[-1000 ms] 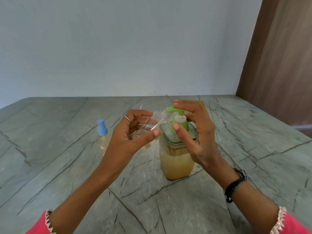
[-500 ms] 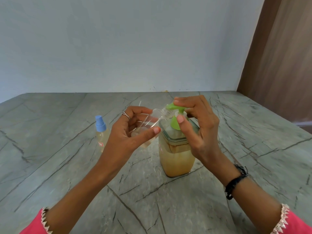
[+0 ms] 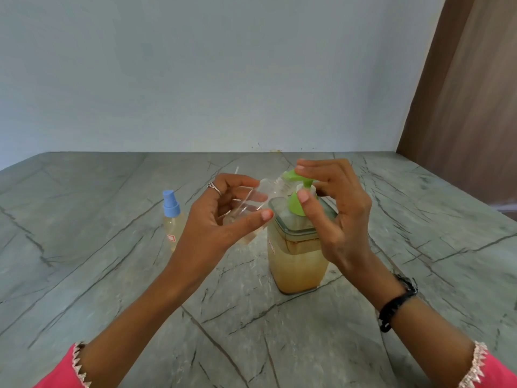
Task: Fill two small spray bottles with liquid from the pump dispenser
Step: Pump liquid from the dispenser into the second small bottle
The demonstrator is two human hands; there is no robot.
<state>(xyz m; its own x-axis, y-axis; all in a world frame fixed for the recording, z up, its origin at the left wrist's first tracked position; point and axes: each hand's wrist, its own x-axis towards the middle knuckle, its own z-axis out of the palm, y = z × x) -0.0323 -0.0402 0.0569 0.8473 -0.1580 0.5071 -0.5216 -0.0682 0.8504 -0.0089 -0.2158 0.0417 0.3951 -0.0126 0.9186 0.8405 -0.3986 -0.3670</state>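
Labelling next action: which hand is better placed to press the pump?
Right. The right hand already has fingers on the green pump head, thumb by its collar. The left hand holds the clear bottle tilted to the spout.

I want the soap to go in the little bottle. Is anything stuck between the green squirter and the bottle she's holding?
Nothing visible is. The left hand tilts the clear bottle so its open mouth sits right at the green pump spout, which the right hand rests on.
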